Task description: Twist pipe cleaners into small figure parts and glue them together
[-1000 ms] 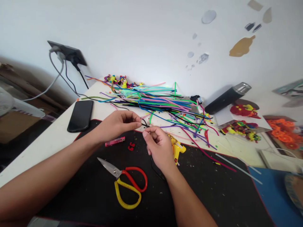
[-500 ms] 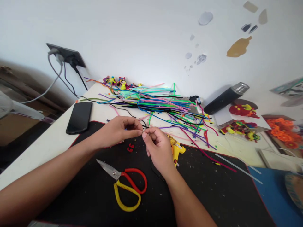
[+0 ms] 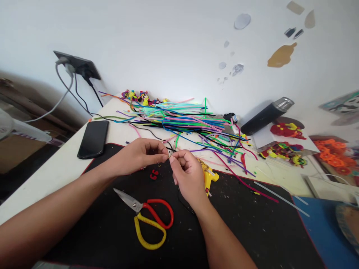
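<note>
My left hand (image 3: 143,155) and my right hand (image 3: 186,170) meet fingertip to fingertip above the black mat (image 3: 238,224). Each is closed in a pinch of thumb and forefinger. Whatever lies between the fingertips is too small to make out. Small red curled pieces (image 3: 154,174) lie on the mat just below the left hand. Nearer to me rest scissors (image 3: 137,206) with one red and one yellow handle, their blades pointing up and left. Partly behind my right hand is a yellow glue gun (image 3: 210,177).
Behind the hands spreads a pile of coloured pipe cleaners (image 3: 193,123). A phone (image 3: 93,139) lies at the left, and a dark flask (image 3: 266,116) leans at the right. Small fuzzy figures (image 3: 283,153) sit below the flask. Clear glue sticks (image 3: 282,198) cross the mat's right edge.
Both hands keep their pinch at nearly the same spot, with only slight finger movement. The whole view has shifted a few pixels.
</note>
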`<state>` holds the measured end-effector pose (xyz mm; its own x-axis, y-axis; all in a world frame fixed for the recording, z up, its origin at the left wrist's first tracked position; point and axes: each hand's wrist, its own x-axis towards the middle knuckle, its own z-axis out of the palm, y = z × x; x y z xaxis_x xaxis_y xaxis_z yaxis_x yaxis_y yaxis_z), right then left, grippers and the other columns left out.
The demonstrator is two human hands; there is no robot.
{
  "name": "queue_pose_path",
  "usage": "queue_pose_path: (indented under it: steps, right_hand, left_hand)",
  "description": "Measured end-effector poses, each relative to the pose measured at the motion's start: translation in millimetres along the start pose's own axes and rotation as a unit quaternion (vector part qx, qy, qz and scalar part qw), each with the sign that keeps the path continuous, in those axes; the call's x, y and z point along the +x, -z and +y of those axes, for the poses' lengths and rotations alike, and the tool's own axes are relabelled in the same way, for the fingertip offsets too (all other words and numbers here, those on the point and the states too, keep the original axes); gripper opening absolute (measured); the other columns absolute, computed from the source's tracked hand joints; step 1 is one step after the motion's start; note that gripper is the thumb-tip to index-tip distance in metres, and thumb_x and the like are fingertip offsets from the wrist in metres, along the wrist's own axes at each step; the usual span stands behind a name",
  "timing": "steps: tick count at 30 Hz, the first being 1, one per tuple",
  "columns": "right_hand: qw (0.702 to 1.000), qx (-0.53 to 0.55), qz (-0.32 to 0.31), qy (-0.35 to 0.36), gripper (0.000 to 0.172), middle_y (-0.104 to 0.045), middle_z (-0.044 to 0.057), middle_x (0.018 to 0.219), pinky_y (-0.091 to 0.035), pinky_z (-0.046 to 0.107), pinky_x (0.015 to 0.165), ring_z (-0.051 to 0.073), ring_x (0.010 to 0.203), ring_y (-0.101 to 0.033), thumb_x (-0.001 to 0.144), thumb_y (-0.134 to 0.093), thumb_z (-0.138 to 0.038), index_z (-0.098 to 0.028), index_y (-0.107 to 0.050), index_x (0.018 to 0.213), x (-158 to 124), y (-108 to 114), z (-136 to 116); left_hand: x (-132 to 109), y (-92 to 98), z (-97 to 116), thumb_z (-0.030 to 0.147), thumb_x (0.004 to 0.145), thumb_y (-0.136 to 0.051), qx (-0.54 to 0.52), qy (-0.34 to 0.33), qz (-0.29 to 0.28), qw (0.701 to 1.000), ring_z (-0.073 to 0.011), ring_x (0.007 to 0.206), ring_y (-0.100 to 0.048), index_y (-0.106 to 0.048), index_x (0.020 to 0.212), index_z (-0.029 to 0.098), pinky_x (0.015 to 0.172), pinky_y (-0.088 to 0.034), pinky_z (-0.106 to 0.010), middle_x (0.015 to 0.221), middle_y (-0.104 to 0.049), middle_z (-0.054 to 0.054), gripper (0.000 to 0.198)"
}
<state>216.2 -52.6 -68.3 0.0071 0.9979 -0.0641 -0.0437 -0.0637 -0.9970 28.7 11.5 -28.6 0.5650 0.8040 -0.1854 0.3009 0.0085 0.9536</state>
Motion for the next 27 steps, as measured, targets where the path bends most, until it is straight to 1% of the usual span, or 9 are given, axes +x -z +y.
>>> queue_pose_path:
  steps: [4, 8, 11, 15, 23, 27]
  right_hand:
    - [1.0, -0.006, -0.003, -0.001, 0.02, -0.044, -0.011, 0.054, -0.029, 0.025, 0.043, 0.01, 0.042, -0.038, 0.094, -0.068, -0.042, -0.024, -0.061, 0.089, 0, 0, 0]
    - [1.0, -0.017, -0.014, -0.003, 0.018, -0.044, -0.011, 0.052, -0.029, 0.024, 0.043, 0.011, 0.041, -0.038, 0.093, -0.068, -0.041, -0.024, -0.062, 0.089, -1, 0, 0]
    - [0.999, -0.03, -0.026, -0.005, 0.017, -0.043, -0.011, 0.052, -0.029, 0.024, 0.044, 0.011, 0.042, -0.038, 0.092, -0.068, -0.039, -0.024, -0.061, 0.088, -2, 0, -1]
    - [0.998, -0.045, -0.041, -0.001, 0.014, -0.043, -0.011, 0.053, -0.03, 0.024, 0.045, 0.011, 0.043, -0.037, 0.09, -0.068, -0.036, -0.025, -0.06, 0.086, -3, -1, -1]
    - [0.993, -0.099, -0.065, 0.01, 0.01, -0.042, -0.01, 0.055, -0.027, 0.025, 0.048, 0.011, 0.048, -0.036, 0.091, -0.066, -0.031, -0.024, -0.062, 0.085, -4, -1, -1]
    - [0.991, -0.111, -0.078, 0.011, 0.009, -0.04, -0.011, 0.055, -0.026, 0.025, 0.049, 0.011, 0.049, -0.034, 0.09, -0.065, -0.03, -0.024, -0.062, 0.084, -4, -2, -1]
  left_hand:
    - [0, -1.9, 0, 0.05, 0.087, -0.077, -0.008, -0.001, 0.001, 1.0, -0.0145, 0.072, -0.057, -0.074, 0.088, 0.017, 0.068, -0.047, -0.025, 0.078, -0.067, 0.0, 0.033]
    - [-1, -1.0, 0, 0.047, 0.087, -0.076, 0.016, -0.004, -0.005, 1.0, -0.0147, 0.07, -0.057, -0.073, 0.086, 0.017, 0.067, -0.047, -0.026, 0.076, -0.067, 0.0, 0.03]
    - [-2, 3.2, 0, 0.044, 0.087, -0.074, 0.048, -0.007, -0.014, 0.999, -0.0156, 0.071, -0.06, -0.074, 0.087, 0.018, 0.068, -0.048, -0.026, 0.077, -0.07, -0.001, 0.026]
    - [-2, 11.3, 1, 0.038, 0.086, -0.074, 0.091, -0.01, -0.036, 0.995, -0.0147, 0.071, -0.061, -0.076, 0.09, 0.019, 0.065, -0.048, -0.023, 0.079, -0.073, 0.0, 0.02]
    - [-7, 21.6, 5, 0.032, 0.088, -0.071, 0.134, -0.014, -0.083, 0.987, -0.01, 0.056, -0.055, -0.077, 0.088, 0.02, 0.055, -0.041, -0.02, 0.07, -0.068, 0.003, 0.013]
    - [-9, 21.8, 11, 0.031, 0.087, -0.069, 0.159, -0.017, -0.085, 0.983, -0.0086, 0.052, -0.052, -0.077, 0.086, 0.02, 0.052, -0.038, -0.019, 0.066, -0.066, 0.005, 0.013]
